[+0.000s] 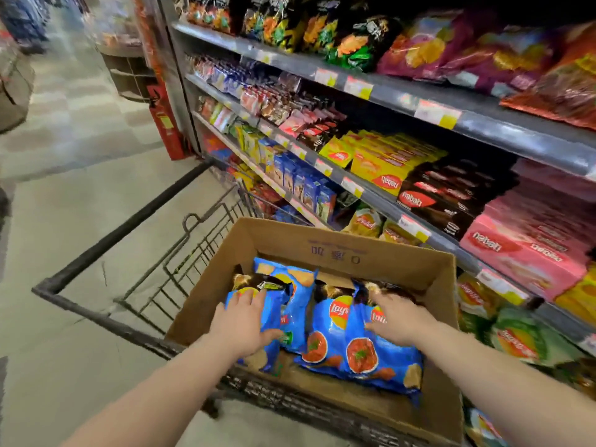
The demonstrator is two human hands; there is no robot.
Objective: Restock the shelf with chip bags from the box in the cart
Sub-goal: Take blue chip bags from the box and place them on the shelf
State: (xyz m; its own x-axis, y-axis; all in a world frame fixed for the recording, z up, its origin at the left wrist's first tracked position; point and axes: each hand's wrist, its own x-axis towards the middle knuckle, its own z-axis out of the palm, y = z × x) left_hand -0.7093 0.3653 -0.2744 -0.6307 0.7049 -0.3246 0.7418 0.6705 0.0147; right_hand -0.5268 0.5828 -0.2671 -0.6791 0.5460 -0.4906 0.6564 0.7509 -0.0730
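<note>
Both hands are down in the cardboard box [322, 246] in the wire cart [129, 227]. The left hand [243, 321] lies spread and unclenched on the leftmost blue chip bag [272, 353], and the right hand [398, 317] lies the same way on a second bag [380, 356] between the hands. These glossy, air-puffed pillows look slippery and crushable, so pinch the crimped seams rather than the bellies, then lift toward the shelf [380, 201] beyond the right hand.

1. Fire extinguisher [166, 124]: red, upright, at the aisle corner.
2. Yellow wafer boxes [383, 159]: stacked, just left of the brown wafer boxes [451, 195].
3. Pink wafer boxes [529, 250]: stacked, right of the brown ones.
4. Blue cartons [306, 185]: upright, in a row.
5. Price tags [437, 114]: white and yellow.
6. Floor [80, 195]: pale tiles.
</note>
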